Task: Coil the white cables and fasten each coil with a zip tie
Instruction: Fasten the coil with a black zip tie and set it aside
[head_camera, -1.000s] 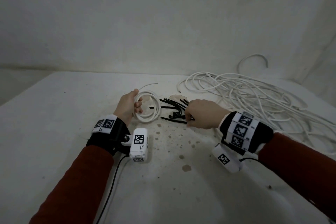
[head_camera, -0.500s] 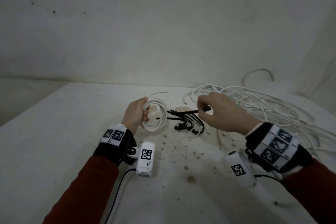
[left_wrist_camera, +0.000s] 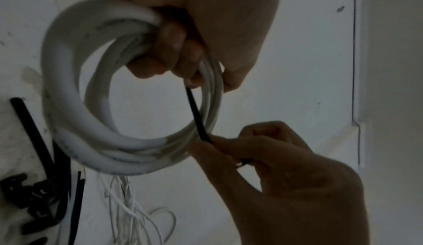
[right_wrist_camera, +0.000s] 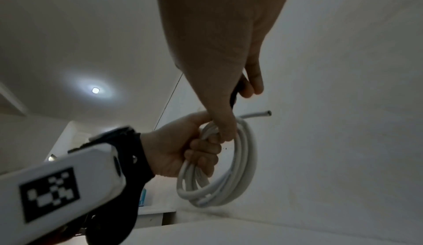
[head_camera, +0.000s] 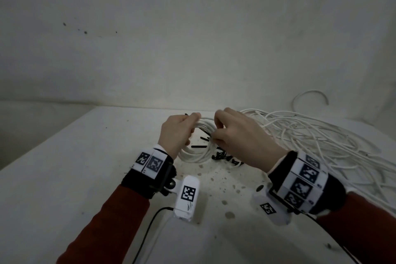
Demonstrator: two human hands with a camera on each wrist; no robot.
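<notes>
Coil: the white cable coil (head_camera: 200, 150) is hanging upright above the table (head_camera: 64, 178), between the two hands, its loops bunched together; one cut end (right_wrist_camera: 263, 113) is sticking out past the top.
Left hand: the left hand (head_camera: 175, 133) is gripping the coil's upper left side, fingers curled round the bundled loops (left_wrist_camera: 164, 46).
Zip tie: a black zip tie (left_wrist_camera: 198, 116) is running across the coil's right side, from the left fingers to the right fingertips.
Right hand: the right hand (head_camera: 242, 141) is pinching the zip tie's lower end between thumb and fingers (left_wrist_camera: 228, 144).
Spare ties: a heap of black zip ties (head_camera: 225, 155) is lying on the table just under the coil.
Loose cable: a tangle of white cable (head_camera: 317, 135) is sprawling over the table's right side, near the right hand.
</notes>
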